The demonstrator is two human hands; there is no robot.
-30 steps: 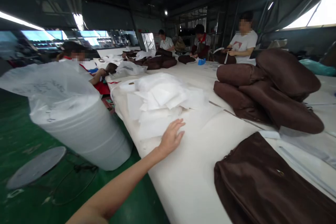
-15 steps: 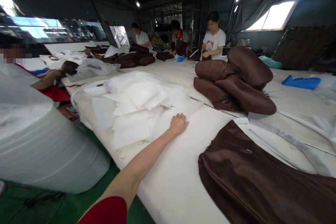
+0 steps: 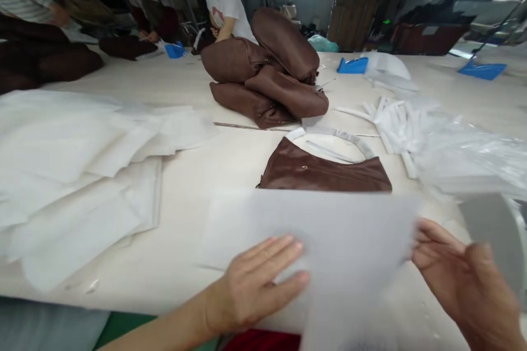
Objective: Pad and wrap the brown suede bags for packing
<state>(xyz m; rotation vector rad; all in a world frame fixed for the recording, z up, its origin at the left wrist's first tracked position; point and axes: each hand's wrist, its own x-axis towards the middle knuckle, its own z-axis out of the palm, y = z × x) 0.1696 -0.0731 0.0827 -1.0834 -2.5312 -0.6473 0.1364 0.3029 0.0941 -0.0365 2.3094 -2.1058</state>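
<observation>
Workshop: co-workers (image 3: 234, 8), piled bags (image 3: 284, 90), broad worktable (image 3: 185, 175)

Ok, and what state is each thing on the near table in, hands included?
Left hand: fingers extended, on the sheet
Right hand: at the sheet's right edge, grip unclear
White sheet: spread out, blurred
Near brown bag: lying down, partly hidden
Sheet pile: loose, uneven
Brown bags behind: heaped
Clear plastic: crumpled

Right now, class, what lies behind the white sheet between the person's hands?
The upper part of a brown bag shows past the white sheet, with a pale strap arching beyond. The bag's lower part is covered and cannot be seen.
</observation>
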